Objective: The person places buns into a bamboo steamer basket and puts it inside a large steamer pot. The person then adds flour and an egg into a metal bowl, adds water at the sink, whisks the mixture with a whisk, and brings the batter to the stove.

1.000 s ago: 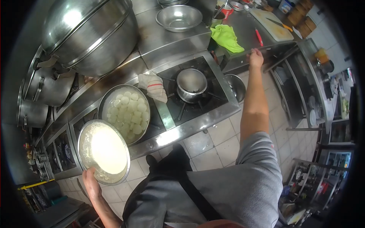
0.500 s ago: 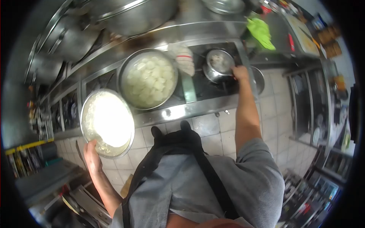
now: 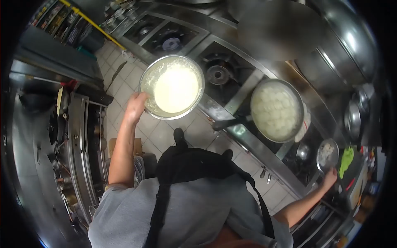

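Observation:
At the left, my left hand [image 3: 136, 106] grips the rim of a steel bowl [image 3: 149, 103] holding a pale, bright mixture [image 3: 175, 89]. The bowl hangs over the floor beside the stove's front edge. My right hand [image 3: 329, 177], far to the right, is closed on the near end of a small metal pan [image 3: 328, 155] with whitish bits in it. On the stove stands a large pan [image 3: 276, 110] of pale round slices in liquid, its dark handle pointing left. A folded cloth [image 3: 305, 124] lies against its right side.
An uncovered burner [image 3: 218, 74] lies between the bowl and the large pan. Big steel pots [image 3: 339, 53] stand behind the stove. A green cloth [image 3: 346, 161], a red-handled tool [image 3: 350, 184] and a cutting board [image 3: 359, 188] are at the right. Metal shelving [image 3: 78, 144] stands at the left.
The view has turned toward the left. My right hand has gone from the counter edge to the stove and now holds the small pan. My left hand still holds the bowl.

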{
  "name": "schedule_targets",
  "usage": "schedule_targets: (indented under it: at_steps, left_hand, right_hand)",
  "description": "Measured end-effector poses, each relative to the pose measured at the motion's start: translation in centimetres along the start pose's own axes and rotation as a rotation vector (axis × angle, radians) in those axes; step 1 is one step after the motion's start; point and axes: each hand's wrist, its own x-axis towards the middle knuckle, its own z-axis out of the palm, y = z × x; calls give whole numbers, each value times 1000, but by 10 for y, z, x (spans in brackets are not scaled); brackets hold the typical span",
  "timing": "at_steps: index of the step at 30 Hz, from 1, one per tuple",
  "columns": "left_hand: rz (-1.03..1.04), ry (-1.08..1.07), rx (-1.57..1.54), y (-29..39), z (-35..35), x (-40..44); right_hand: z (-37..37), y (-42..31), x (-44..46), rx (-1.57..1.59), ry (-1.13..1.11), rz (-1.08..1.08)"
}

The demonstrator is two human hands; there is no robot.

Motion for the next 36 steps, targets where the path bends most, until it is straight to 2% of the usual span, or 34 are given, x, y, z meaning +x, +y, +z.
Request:
schedule_targets:
  at_steps: [2,4,8,9,10,12,14,15,20,22,24,26,29,36]
  left_hand:
    - [-112,-86,-11,-8,-40,23]
    - [-72,-52,-58,-38,-63,48]
    - [-54,-52,-107,-97,-131,115]
    - [-73,-64,-95,-106,-148,128]
    - [-88,-76,-78,-113,-165,142]
    - [-71,-90,-94,-125,-196,167]
    - [-72,-110,-71,-140,-225,201]
    - [-71,-123,-60,-150,-239,219]
    - [-92,-76,-68,-148,-286,296]
    - [-107,-43,-88,-148,-300,329]
    - [-94,4,-155,-147,-306,364]
    - [-98,8,-184,-148,-313,405]
    - [-88,44,-215,-140,-321,473]
    - [-114,74,-129,-128,-365,618]
  right_hand:
    - [1,-76,-27,-1,42,-60]
    - [4,-125,-40,235,-134,-48]
    - [68,-246,-105,270,-179,-197]
    - [98,-275,-130,354,-51,-188]
    - [126,-316,-163,408,-67,-179]
    - [176,-377,-217,433,-150,-157]
    - [217,-454,-288,406,-423,-197]
    - [239,-475,-310,353,-457,-204]
    - [355,-551,-423,284,-613,-199]
    - [394,-575,-450,212,-794,-176]
    - [443,-577,-466,275,-887,-154]
    - [489,-591,-484,312,-877,-199]
    - [544,-624,-496,208,-908,-244]
    - [650,-716,-512,212,-877,-202]
